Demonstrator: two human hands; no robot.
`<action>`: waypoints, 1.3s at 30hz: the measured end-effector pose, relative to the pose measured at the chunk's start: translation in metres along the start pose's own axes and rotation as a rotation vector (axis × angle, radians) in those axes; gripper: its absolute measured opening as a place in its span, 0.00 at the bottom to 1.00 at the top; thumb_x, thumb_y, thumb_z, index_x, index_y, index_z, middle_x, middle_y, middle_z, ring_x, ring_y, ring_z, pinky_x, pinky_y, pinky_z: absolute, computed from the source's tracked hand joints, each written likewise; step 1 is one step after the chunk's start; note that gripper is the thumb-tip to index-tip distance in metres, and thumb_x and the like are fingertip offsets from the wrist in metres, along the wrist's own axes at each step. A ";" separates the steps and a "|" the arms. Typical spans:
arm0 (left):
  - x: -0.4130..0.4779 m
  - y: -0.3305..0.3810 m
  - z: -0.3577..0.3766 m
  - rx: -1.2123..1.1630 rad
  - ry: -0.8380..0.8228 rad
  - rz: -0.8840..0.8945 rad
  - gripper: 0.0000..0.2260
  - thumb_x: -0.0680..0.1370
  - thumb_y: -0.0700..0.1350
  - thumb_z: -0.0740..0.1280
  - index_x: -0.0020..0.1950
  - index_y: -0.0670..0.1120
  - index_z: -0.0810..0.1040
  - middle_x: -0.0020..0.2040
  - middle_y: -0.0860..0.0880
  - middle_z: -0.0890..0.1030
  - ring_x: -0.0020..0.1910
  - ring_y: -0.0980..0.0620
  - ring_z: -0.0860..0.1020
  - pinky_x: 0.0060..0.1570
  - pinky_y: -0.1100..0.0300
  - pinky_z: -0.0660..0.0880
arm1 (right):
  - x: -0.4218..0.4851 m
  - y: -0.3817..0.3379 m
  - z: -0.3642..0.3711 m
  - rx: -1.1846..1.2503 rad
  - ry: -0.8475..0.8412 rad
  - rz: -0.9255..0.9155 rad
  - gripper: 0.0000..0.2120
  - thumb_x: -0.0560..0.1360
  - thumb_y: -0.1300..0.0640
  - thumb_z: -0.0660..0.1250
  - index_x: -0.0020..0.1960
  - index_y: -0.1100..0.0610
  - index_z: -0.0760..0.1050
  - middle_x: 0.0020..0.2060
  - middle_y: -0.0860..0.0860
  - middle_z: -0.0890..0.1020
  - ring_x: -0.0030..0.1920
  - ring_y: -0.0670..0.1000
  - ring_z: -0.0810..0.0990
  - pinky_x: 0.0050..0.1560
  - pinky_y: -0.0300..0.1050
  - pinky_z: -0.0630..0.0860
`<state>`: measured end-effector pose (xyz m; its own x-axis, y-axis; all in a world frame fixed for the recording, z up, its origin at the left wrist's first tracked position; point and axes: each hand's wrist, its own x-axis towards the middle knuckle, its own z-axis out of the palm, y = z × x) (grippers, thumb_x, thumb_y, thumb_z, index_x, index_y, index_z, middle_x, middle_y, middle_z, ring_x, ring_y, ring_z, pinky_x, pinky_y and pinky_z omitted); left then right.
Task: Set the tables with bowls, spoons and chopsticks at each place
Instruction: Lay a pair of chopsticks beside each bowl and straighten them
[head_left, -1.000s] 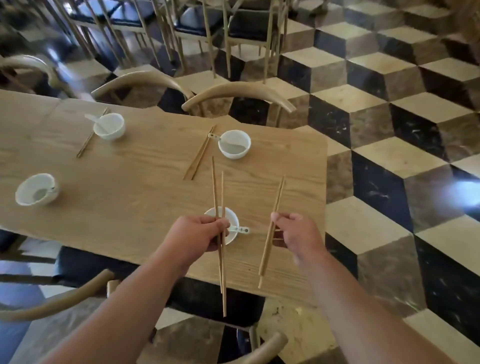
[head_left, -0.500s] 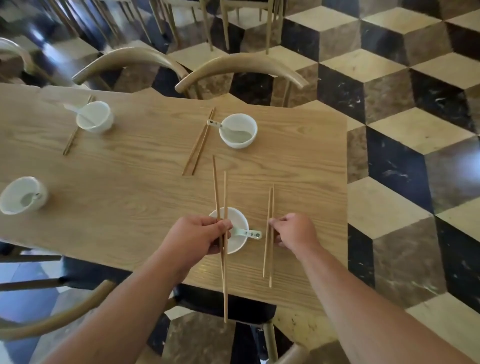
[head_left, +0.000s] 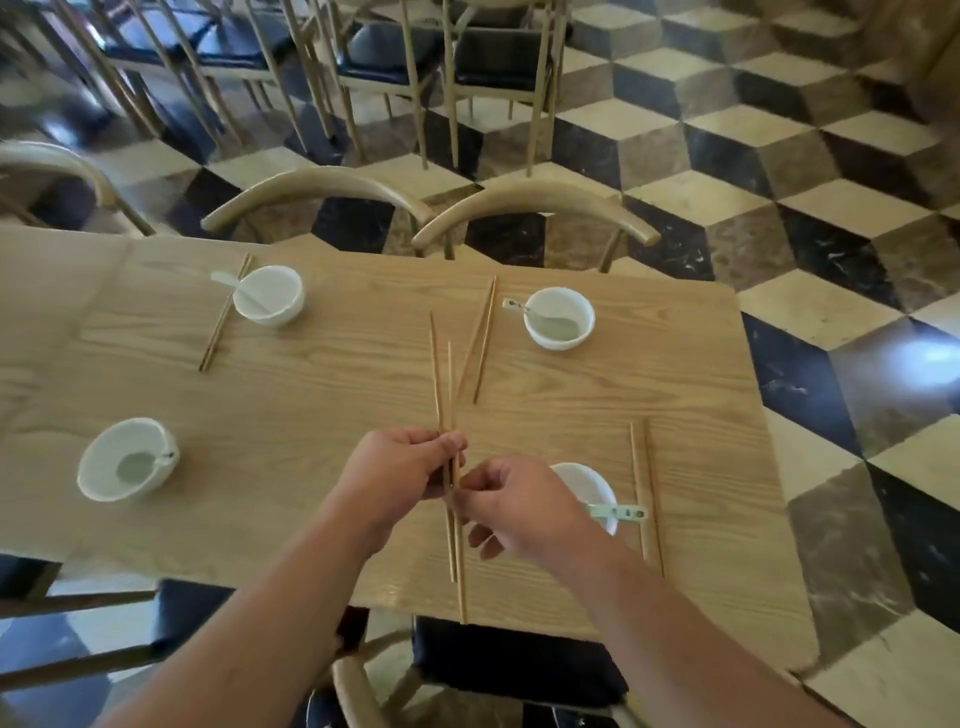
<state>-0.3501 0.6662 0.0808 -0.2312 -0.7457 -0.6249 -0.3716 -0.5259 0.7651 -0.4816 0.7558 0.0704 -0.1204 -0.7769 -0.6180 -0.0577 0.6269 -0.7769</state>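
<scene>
Two chopsticks (head_left: 436, 364): your left hand (head_left: 400, 473) is gripping them, your right hand (head_left: 519, 509) seemingly pinching them lower, aligning the pair for the near-left bowl (head_left: 124, 457).

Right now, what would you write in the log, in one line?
left hand: grips chopsticks | right hand: pinches them too | near bowl: pair laid beside | left bowl: no chopsticks
</scene>
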 end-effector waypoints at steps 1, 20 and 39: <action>0.001 -0.002 -0.027 0.003 -0.014 0.002 0.06 0.81 0.45 0.74 0.49 0.43 0.89 0.44 0.44 0.90 0.42 0.49 0.88 0.45 0.58 0.86 | 0.003 -0.010 0.027 0.014 0.027 -0.001 0.06 0.79 0.55 0.75 0.46 0.56 0.83 0.39 0.52 0.86 0.33 0.48 0.83 0.37 0.47 0.83; 0.018 -0.005 -0.306 -0.271 -0.401 -0.224 0.10 0.84 0.46 0.69 0.57 0.40 0.86 0.43 0.47 0.86 0.37 0.55 0.83 0.37 0.63 0.84 | 0.083 -0.128 0.235 -0.837 0.494 -0.714 0.10 0.82 0.56 0.65 0.57 0.50 0.85 0.46 0.47 0.89 0.46 0.50 0.86 0.45 0.48 0.82; 0.083 -0.077 -0.305 0.361 -0.105 -0.046 0.11 0.82 0.46 0.74 0.41 0.46 0.88 0.36 0.46 0.87 0.36 0.52 0.83 0.45 0.52 0.83 | 0.142 -0.074 0.278 0.050 0.058 -0.013 0.15 0.85 0.49 0.64 0.67 0.54 0.80 0.50 0.47 0.88 0.51 0.49 0.88 0.57 0.57 0.86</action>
<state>-0.0668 0.5200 0.0177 -0.2903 -0.6689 -0.6843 -0.6722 -0.3663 0.6433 -0.2194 0.5828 0.0066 -0.1775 -0.7794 -0.6008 -0.0104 0.6120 -0.7908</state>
